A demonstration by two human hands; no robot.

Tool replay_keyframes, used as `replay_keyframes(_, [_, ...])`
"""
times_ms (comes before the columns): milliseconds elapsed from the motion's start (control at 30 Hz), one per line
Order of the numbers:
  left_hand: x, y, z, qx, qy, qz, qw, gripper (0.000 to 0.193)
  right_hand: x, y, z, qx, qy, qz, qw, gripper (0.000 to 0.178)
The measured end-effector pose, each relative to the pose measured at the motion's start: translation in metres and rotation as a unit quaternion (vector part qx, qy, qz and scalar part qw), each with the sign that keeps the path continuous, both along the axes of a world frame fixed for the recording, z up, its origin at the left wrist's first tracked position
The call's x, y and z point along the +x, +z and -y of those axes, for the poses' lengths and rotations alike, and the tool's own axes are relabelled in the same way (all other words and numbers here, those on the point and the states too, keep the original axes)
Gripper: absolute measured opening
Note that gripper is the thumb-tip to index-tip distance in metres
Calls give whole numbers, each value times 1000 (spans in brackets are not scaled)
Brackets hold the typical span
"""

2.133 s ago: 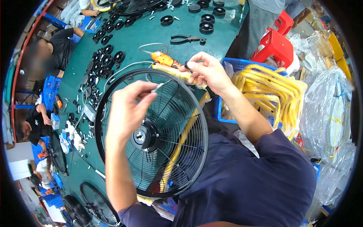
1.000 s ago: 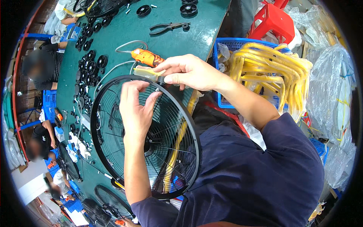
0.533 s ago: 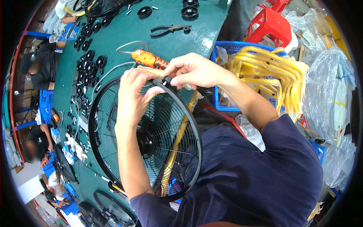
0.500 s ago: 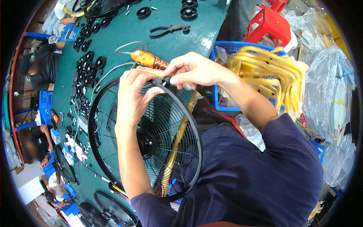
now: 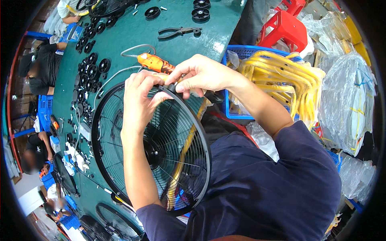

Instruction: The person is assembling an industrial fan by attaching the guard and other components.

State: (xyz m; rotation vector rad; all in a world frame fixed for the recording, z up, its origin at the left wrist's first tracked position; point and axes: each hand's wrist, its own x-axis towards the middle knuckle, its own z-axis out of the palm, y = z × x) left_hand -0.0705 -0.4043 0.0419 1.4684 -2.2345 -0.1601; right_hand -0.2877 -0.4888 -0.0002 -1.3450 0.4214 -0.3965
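A round black fan [image 5: 96,150] with a wire grille stands tilted at the table's edge against my body. My left hand [image 5: 138,92] reaches over its far rim, fingers curled round the rim and a yellow-wrapped tube beside it. Between the thumb and fingers of my right hand [image 5: 205,74] is a small black knob [image 5: 172,87], held at the outer side of that rim. My right fingers partly cover it, so I cannot see how it joins the tube. Just beyond my hands lies an orange power screwdriver [image 5: 155,63] with a grey cord.
Pliers [image 5: 177,33] and black wheels [image 5: 152,13] lie on the green table [image 5: 132,38]. To the right, a blue crate [image 5: 230,108] holds several yellow-wrapped tube frames [image 5: 277,66]. Red stools [image 5: 283,32] stand behind it. Co-workers sit along the table's left side.
Both hands keep their grip at the fan's rim, with the right fingers turned slightly about the knob. The whole view has shifted a little.
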Motion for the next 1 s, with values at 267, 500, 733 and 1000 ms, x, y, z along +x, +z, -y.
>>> replay_keyframes(267, [-7,-1,-5,-13,-13,25,1000,39,-7,10,4,23,41,-44,998,36])
replay_keyframes(500, [-8,-2,-13,-2,-2,4,1000,37,30,-20,37,-181,-139,-67,971,29])
replay_keyframes(733, [-9,0,-18,-8,0,-20,1000,37,26,-30,-8,-319,-111,-74,938,26])
replay_keyframes(1000, [0,5,-14,1,20,-8,1000,34,-49,-22,-74,-365,-120,-225,896,25])
